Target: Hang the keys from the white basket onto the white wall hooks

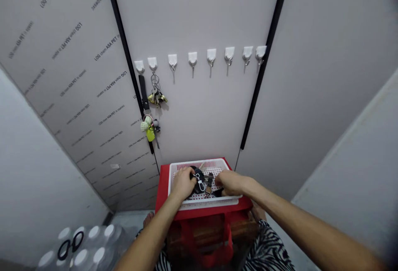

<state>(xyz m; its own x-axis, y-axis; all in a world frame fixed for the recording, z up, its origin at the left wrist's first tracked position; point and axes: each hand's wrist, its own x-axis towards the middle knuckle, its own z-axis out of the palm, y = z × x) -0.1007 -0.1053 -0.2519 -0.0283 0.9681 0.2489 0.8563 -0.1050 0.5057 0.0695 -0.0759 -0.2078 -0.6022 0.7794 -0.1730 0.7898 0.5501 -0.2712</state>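
Note:
A white perforated plastic basket (186,206) holds small items in front of me. My left hand (184,183) reaches in at its left side, fingers closed at the edge of a black keychain (200,186) with a silver snap clasp (200,184). My right hand (229,183) is at the basket's right side with its fingers curled down; what they grip is hidden. Between the hands lies a dark strap with a brownish metal end (208,190). A black item (217,193) shows just under the right hand.
The basket rests on a red bag (163,188) with hanging handles, over a wooden stool (242,229). Several white hooks (211,55) line the wall. A key bunch (157,97) and a black-strapped keychain (143,93) hang at the left. Capped bottles (99,256) stand lower left.

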